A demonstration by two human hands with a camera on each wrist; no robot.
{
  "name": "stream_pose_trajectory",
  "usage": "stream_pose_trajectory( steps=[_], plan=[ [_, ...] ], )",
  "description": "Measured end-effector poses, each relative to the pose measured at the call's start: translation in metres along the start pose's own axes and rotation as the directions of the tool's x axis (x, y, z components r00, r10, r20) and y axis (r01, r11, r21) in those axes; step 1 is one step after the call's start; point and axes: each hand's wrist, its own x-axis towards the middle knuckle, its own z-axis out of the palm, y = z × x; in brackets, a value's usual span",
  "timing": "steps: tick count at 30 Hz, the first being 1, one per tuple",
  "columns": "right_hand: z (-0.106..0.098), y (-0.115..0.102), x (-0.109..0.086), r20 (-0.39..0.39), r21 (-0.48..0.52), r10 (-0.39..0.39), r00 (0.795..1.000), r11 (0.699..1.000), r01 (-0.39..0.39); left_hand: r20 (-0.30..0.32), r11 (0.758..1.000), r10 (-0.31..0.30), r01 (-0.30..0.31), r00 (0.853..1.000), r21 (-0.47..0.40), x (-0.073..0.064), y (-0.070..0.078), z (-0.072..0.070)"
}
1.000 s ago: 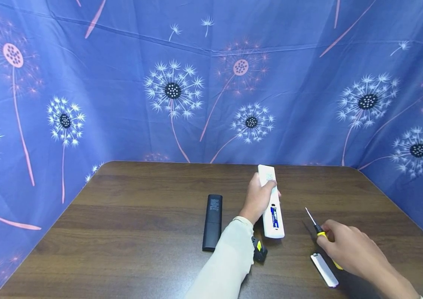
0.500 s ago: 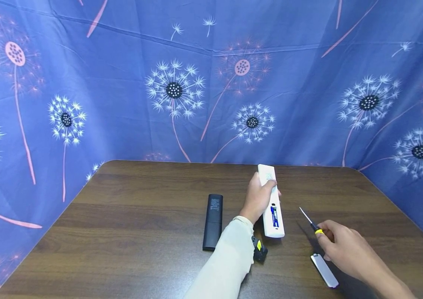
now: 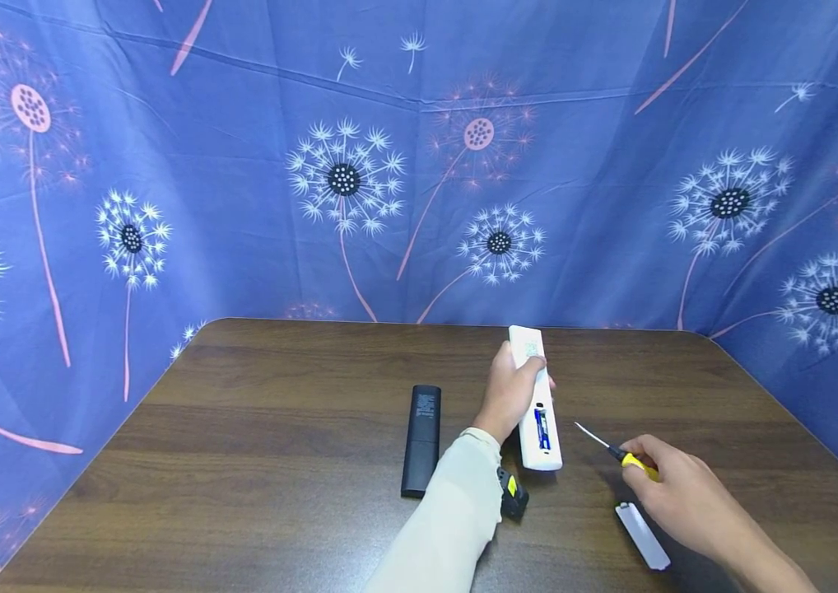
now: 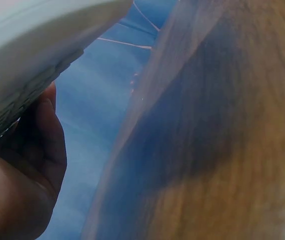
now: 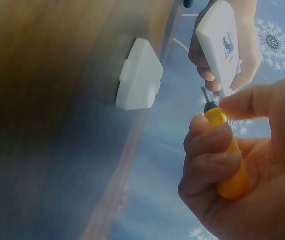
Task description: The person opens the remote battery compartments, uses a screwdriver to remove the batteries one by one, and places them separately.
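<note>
My left hand (image 3: pixel 514 389) grips a white remote control (image 3: pixel 530 441) by its upper part, back side up, thumb across it. Its battery compartment is uncovered, and blue batteries (image 3: pixel 542 429) show inside. In the left wrist view, rows of buttons (image 4: pixel 37 82) line the underside of the remote. My right hand (image 3: pixel 686 494) holds a screwdriver (image 3: pixel 640 469) with a yellow and black handle, fingers curled round the handle in the right wrist view. The screwdriver's thin metal shaft points toward the remote, its tip a short way right of it. Below the right hand lies a white battery cover (image 3: pixel 643 537).
A black remote control (image 3: pixel 421 441) lies face down left of the left arm. A black strap-on device with a yellow mark (image 3: pixel 514 494) shows at the left wrist. The brown wooden table (image 3: pixel 256 461) ends at a blue dandelion-print curtain (image 3: pixel 241 165).
The screwdriver has swung so that its tip moves left, closer to the white remote. My right hand has turned slightly; the left hand and white remote stay nearly in place.
</note>
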Motion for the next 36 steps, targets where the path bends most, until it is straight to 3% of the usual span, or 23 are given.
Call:
stream_pose_trajectory(
  steps=[6,20,25,32,36],
  plan=[
    [-0.001,-0.004,-0.001,0.034,-0.02,0.014,0.999,1.0,-0.013,-0.001,1.0,0.011,-0.011,1.0,-0.003,0.002,-0.001,-0.001],
    [-0.003,-0.014,-0.003,-0.046,0.017,-0.109,0.993,0.994,0.11,0.013,1.0,-0.001,0.002,1.0,-0.029,0.003,0.001,-0.005],
    [-0.003,-0.016,-0.003,0.002,0.037,-0.133,0.991,0.99,0.133,0.008,0.999,0.0,0.0,1.0,-0.036,0.004,0.001,-0.005],
    [-0.001,-0.016,-0.004,0.085,0.038,-0.084,0.993,0.996,0.081,-0.009,1.0,-0.011,0.011,1.0,-0.019,0.004,0.0,-0.006],
    [-0.001,-0.016,-0.004,0.095,0.039,-0.086,0.992,0.996,0.083,-0.001,1.0,-0.008,0.008,1.0,-0.019,0.003,0.001,-0.008]
  ],
)
